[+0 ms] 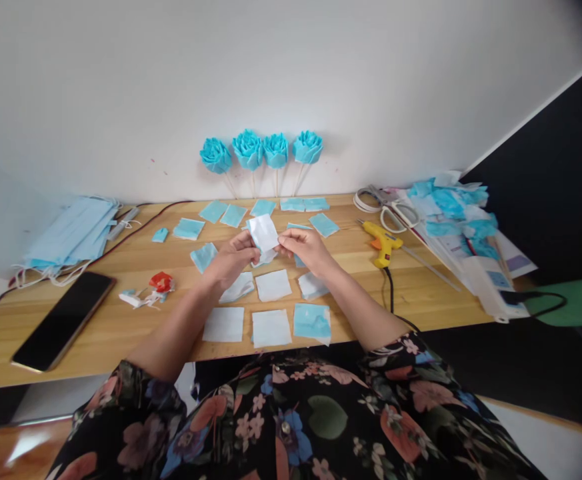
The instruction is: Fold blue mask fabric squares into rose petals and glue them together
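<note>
A small square piece (264, 232), white on its visible face with a blue edge, is held up between both hands above the middle of the table. My left hand (233, 255) pinches its lower left side. The fingertips of my right hand (303, 247) are closed on its right edge. Around and below them lie several blue squares (189, 229) and white squares (273, 285) in loose rows. Four blue flowers (247, 149) on thin sticks lean against the wall behind.
On the wooden table (135, 267), a mask stack (73, 230), black phone (65, 321) and red scrap (161, 282) are at left. At right are a yellow glue gun (383, 243) with its cord, scissors (399, 217) and a pile of blue scraps (451, 200).
</note>
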Available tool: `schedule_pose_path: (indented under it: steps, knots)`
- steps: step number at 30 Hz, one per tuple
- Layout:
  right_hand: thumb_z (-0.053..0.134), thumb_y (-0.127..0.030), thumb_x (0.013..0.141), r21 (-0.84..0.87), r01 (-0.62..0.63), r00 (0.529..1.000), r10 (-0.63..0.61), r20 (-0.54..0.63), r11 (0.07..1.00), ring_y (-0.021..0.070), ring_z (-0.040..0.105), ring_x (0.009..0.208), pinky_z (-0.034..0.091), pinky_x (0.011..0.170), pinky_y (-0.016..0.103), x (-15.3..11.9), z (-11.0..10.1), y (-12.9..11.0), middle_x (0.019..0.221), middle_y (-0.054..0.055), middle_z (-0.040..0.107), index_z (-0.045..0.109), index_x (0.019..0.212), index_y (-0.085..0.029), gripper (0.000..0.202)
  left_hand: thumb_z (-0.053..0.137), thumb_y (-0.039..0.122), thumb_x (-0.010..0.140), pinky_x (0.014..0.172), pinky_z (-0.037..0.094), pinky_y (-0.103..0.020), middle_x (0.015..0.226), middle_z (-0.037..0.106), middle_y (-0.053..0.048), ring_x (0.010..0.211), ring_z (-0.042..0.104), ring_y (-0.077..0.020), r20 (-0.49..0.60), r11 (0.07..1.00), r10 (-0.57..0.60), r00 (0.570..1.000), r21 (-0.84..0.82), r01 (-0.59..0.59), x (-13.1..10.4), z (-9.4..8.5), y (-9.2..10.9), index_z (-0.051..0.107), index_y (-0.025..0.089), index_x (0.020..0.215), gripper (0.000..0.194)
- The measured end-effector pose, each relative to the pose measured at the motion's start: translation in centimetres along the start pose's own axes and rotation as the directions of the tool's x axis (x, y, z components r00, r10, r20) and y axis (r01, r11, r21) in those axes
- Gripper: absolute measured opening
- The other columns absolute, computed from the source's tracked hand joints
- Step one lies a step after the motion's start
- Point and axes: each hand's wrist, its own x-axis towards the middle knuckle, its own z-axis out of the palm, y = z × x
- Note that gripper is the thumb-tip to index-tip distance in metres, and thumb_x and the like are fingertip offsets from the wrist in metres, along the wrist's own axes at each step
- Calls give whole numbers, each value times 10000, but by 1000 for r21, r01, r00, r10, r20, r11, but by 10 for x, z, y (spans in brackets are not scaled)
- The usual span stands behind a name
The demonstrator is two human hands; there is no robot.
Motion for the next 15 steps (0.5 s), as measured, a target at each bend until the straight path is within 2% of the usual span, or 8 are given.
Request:
schedule_pose_path:
  steps: [5, 11, 15]
  knots:
    - [762, -418, 673, 139, -121, 991, 113, 66, 983, 102, 552, 575, 428, 541, 228, 1, 0, 1, 684, 25, 724, 709, 707, -172, 254, 792, 154, 622, 571, 388, -234, 756, 633, 6, 582, 516, -79, 38, 986, -72, 997, -146, 76, 0, -2, 1, 675, 168, 976, 373]
    - [730, -527, 725, 205, -164, 985, 149, 89, 965, 139, 651, 667, 478, 570, 231, 4, -4, 7, 800, 81, 769, 743, 826, -156, 385, 803, 162, 621, 586, 401, -239, 781, 648, 1, 608, 533, -88, 39, 991, -69, 997, -115, 73, -1, -3, 0, 675, 175, 979, 381]
    - [720, -598, 734, 146, -107, 994, 106, 15, 984, 151, 652, 695, 485, 588, 242, 4, -4, 5, 789, 60, 748, 744, 820, -167, 440, 800, 174, 634, 602, 391, -238, 771, 632, 2, 633, 528, -96, 95, 993, -90, 991, -71, 97, -1, -6, -2, 685, 185, 991, 375]
